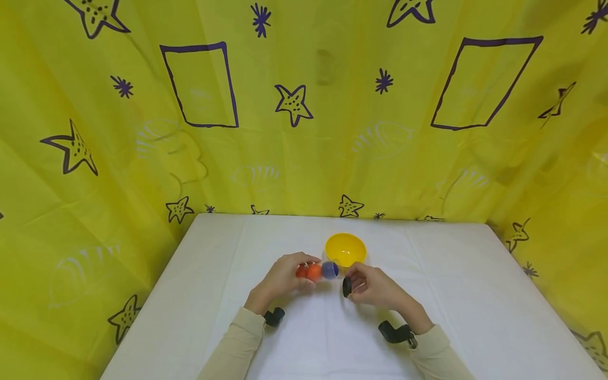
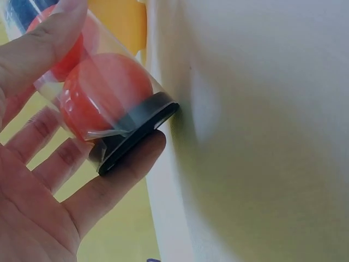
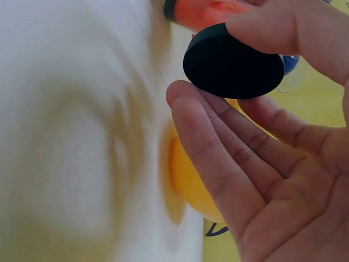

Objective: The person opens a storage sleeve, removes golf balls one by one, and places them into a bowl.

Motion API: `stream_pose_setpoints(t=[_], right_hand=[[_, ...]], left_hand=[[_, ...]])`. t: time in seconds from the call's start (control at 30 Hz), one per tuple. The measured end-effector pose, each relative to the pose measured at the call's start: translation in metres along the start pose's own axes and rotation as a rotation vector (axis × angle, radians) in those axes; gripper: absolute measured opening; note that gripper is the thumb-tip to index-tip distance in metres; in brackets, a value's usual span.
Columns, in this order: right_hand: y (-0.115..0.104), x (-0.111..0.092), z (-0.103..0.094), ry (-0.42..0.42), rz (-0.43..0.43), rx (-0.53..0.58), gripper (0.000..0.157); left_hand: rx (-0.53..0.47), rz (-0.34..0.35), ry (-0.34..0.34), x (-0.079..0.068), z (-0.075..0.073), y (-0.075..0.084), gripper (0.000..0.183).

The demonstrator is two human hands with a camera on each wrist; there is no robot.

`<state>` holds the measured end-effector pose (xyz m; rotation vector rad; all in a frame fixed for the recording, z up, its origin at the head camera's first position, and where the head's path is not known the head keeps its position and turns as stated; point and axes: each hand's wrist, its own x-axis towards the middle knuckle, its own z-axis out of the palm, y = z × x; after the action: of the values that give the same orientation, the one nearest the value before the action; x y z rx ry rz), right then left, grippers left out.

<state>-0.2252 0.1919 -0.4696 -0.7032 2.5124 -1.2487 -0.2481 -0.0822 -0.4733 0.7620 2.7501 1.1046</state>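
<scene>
My left hand (image 1: 284, 275) grips a clear plastic tube (image 1: 339, 270) that lies nearly level above the table. Inside it are a red ball (image 1: 301, 271), an orange-red ball (image 1: 314, 272) and a blue ball (image 1: 330, 271). A black cap (image 2: 139, 128) closes the tube's left end, with one finger against it in the left wrist view. Between thumb and fingers, my right hand (image 1: 377, 287) pinches a round black lid (image 3: 234, 63), apart from the tube's uncapped right end. Just behind the tube stands a yellow bowl (image 1: 345, 248).
A white-covered table (image 1: 475, 285) lies under both hands. Yellow curtains (image 1: 332, 153) with dark star drawings hang behind it and along both sides. Each wrist bears a black camera mount, one by the left sleeve (image 1: 237, 338).
</scene>
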Motion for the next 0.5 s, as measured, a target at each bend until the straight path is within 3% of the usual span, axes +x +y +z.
stream_pose_setpoints(t=[0.23, 0.5], right_hand=[[0.007, 0.002, 0.007, -0.054, -0.02, -0.025, 0.037], [0.012, 0.004, 0.011, -0.048, -0.01, -0.05, 0.036]], left_hand=[[0.053, 0.026, 0.007, 0.002, -0.002, -0.005, 0.052], [0.084, 0.029, 0.012, 0.003, -0.001, -0.006, 0.046]])
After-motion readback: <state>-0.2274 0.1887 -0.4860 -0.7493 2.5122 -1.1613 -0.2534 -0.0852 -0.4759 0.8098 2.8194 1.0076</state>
